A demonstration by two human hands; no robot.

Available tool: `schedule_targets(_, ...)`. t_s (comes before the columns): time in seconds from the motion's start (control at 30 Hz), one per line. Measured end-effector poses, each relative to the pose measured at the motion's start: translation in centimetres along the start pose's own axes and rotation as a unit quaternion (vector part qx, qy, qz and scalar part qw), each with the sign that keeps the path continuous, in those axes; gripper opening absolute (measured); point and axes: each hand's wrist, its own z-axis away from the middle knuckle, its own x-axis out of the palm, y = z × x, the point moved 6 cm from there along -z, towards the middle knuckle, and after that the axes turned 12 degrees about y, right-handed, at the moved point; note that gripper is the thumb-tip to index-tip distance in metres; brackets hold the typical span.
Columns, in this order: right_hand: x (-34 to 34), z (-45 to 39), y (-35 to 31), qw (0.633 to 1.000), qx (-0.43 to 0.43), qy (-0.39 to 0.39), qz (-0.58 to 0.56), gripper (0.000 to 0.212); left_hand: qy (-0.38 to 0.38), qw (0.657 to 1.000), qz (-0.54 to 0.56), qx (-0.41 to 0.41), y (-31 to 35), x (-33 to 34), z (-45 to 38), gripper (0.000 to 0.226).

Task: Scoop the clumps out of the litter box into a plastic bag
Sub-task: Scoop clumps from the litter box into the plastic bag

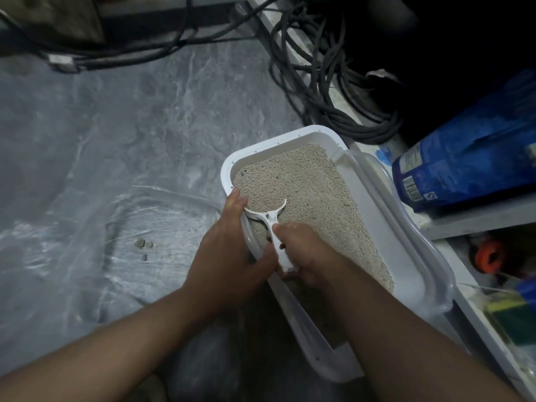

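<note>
Overhead, the white litter box (385, 204) lies on a grey floor, filled with beige litter (307, 198). The right hand (301, 253) is closed around the handle of a white scoop (271, 219), whose head is sunk into the litter near the box's left wall. The left hand (232, 242) rests on that left rim, fingers wrapped over its edge, apparently steadying the box. A clear plastic bag (150, 227) lies spread flat on the floor just left of the box, with a few dark clumps (143, 246) on it. What the scoop head holds cannot be judged, as litter covers it. Risk: the bag appears flat rather than open-mouthed, so a hurried carry across the rim could spill clumps or loose grains onto bare floor. A tilted scoop would cause the same loss.
</note>
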Motion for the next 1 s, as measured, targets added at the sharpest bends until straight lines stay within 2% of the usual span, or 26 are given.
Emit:
schedule_targets(0.07,0.1,-0.2,-0.3,1.0,0.013,-0.002,0.025,0.023,0.0,1.0,-0.012,0.004,0.1,0.1,-0.2,0.108)
schedule_targets(0.2,0.3,-1.1,-0.7,0.997,-0.026,0.066,0.043,0.024,0.006,1.0,-0.019,0.0,0.1,0.3,-0.2,0.106)
schedule_targets(0.3,0.6,-1.7,0.1,0.997,-0.048,0.053,0.035,0.019,0.004,1.0,-0.022,-0.006,0.4,0.4,-0.3,0.107)
schedule_targets(0.4,0.2,-2.4,0.5,0.988,-0.111,0.082,0.068,0.024,0.004,1.0,-0.023,-0.015,0.6,0.2,-0.4,0.11)
schedule_targets(0.5,0.1,-2.5,0.9,0.982,-0.154,0.103,0.037,0.026,0.007,0.999,-0.03,-0.017,0.5,0.1,-0.4,0.109)
schedule_targets(0.77,-0.7,-2.0,1.9,0.982,-0.161,0.1,-0.013,0.025,-0.003,0.998,-0.054,-0.024,0.2,0.2,-0.3,0.113)
schedule_targets(1.0,-3.1,-1.1,3.7,0.98,-0.152,0.122,-0.037,0.033,0.0,0.998,-0.06,-0.026,0.0,0.5,-0.2,0.105)
